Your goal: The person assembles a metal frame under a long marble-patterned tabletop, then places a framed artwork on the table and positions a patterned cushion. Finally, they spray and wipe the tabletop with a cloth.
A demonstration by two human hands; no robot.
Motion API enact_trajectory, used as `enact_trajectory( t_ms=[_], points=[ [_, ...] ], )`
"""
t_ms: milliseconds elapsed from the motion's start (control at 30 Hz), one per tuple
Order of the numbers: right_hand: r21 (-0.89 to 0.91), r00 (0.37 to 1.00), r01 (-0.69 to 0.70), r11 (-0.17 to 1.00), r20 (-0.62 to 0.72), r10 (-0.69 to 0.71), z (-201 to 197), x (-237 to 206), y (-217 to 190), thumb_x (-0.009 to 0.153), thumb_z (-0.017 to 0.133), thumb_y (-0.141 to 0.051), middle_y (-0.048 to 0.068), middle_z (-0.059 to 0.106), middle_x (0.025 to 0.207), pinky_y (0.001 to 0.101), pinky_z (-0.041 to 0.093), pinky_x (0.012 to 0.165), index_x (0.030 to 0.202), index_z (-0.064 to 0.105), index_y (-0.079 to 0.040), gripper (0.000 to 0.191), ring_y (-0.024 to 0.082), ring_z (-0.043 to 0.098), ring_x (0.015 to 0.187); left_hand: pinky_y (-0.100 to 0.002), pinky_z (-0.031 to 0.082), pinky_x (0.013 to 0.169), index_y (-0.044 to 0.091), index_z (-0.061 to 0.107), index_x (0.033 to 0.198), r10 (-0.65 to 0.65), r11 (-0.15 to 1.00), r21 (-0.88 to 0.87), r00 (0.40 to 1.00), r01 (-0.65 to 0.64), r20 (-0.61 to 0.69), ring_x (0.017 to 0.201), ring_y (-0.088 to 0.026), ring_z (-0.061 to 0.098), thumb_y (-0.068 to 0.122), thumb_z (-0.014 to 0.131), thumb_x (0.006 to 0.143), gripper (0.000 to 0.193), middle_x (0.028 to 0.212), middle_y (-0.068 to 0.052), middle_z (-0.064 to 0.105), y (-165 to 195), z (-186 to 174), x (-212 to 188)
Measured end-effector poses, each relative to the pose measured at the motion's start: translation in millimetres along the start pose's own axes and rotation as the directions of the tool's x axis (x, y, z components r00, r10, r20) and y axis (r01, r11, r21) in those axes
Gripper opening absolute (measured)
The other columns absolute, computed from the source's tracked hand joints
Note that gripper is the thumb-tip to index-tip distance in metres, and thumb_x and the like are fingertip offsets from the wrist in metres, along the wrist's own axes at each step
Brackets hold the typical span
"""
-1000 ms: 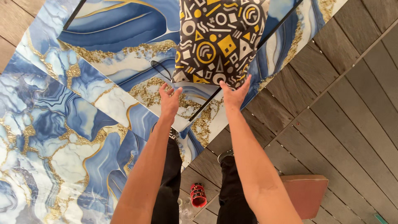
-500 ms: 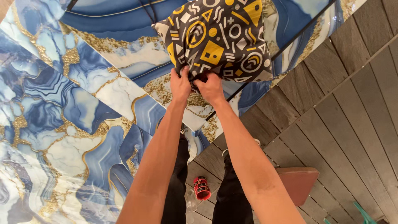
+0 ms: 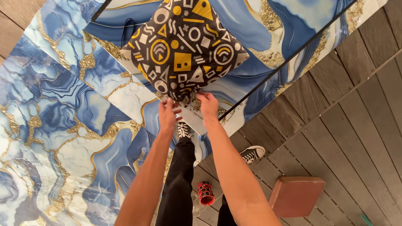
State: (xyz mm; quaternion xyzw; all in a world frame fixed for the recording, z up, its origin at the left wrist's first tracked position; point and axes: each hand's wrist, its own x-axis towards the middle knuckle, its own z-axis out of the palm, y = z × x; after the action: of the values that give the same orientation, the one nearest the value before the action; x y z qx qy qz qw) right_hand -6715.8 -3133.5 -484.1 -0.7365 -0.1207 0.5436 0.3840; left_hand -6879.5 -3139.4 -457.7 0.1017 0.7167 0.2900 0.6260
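We look straight down our arms at a dark cushion (image 3: 182, 52) printed with yellow and white geometric shapes, lying tilted like a diamond on a glossy surface (image 3: 63, 138) patterned in blue, white and gold marble. Its lowest corner points toward six o'clock, and there both our hands meet. Our left hand (image 3: 167, 115) is closed in a pinch on the fabric at that corner, fingers curled around the bunched cloth; our right hand (image 3: 208, 104) sits just beside it at three o'clock, its fingers also clamped on the same corner, so the two hands nearly touch. The cushion's upper corner runs out of view at twelve o'clock, and its side corners reach toward nine and three o'clock with marble showing past each. A thin dark line (image 3: 289, 56) crosses the marble diagonally from the cushion's lower right up toward one o'clock, and a similar one passes its upper left corner. The marble surface ends in a slanted edge that runs from about five o'clock up toward two o'clock; beyond it lie grey wooden planks (image 3: 351, 125), open and wide. On those planks, at five o'clock and well apart from the cushion, rests a flat reddish-brown rectangular pad (image 3: 296, 196). Below our hands we see our black trousers (image 3: 180, 184), two black-and-white sneakers (image 3: 252, 153), and a small red object (image 3: 205, 193) near our legs, too small to identify.
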Motion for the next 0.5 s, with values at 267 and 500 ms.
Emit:
enact_trajectory(
  t_ms=[267, 500],
  points=[
    [0.328, 0.948, -0.057, 0.943, -0.279, 0.154, -220.2, -95.8, 15.9, 0.101, 0.064, -0.023, 0.001, 0.049, 0.062, 0.0294, 0.053, 0.049, 0.11, 0.071, -0.002, 0.024, 0.01, 0.039, 0.046, -0.035, 0.057, 0.066, 0.007, 0.052, 0.079, -0.016, 0.989, -0.141, 0.988, 0.038, 0.153, 0.081, -0.02, 0.068, 0.044, 0.044, 0.109, 0.048, 0.097, -0.012, 0.073, -103.1, 107.5, -130.7],
    [0.502, 0.864, -0.004, 0.865, -0.434, 0.256, -439.4, -227.3, -42.1, 0.109, 0.056, -0.04, 0.0, 0.033, 0.051, 0.0338, 0.039, 0.045, 0.073, 0.047, -0.004, 0.052, 0.013, 0.034, 0.044, -0.037, 0.059, 0.069, 0.007, 0.049, 0.074, -0.067, 0.998, 0.026, 0.869, 0.062, 0.49, 0.079, -0.021, 0.07, 0.043, 0.045, 0.109, 0.05, 0.098, -0.014, 0.076, -113.7, 248.9, -291.0]
  ],
)
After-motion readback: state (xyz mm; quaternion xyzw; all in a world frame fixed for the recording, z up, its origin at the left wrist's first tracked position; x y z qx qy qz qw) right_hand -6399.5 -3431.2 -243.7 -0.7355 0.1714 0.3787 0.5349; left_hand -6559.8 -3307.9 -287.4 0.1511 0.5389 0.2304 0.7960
